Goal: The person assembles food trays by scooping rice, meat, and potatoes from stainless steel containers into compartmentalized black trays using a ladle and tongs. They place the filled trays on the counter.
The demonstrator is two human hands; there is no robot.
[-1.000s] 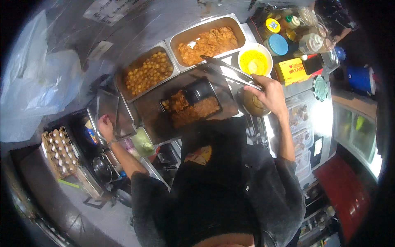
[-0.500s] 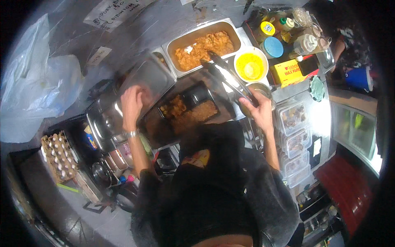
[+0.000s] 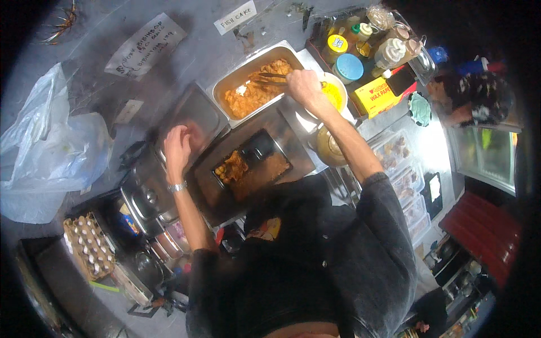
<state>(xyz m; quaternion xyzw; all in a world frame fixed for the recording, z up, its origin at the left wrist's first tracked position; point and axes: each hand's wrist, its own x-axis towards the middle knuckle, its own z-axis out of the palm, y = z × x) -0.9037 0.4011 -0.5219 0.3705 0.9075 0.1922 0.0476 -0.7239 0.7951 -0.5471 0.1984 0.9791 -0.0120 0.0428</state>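
At the far left hangs a pale, translucent plastic bag, with a carton of eggs below it. The left hand sits with bent fingers at the near edge of a metal lid; whether it grips the lid, I cannot tell. Just right of this hand, a black compartment tray lies on a flat metal surface, brown food in two of its sections. Beyond the tray stands a deep metal pan of orange-brown food. The right hand is closed around tongs, whose tips reach into that food. Beside this hand is a white bowl of yellow contents, then a yellow box on the tabletop, and farther right stacked clear containers.
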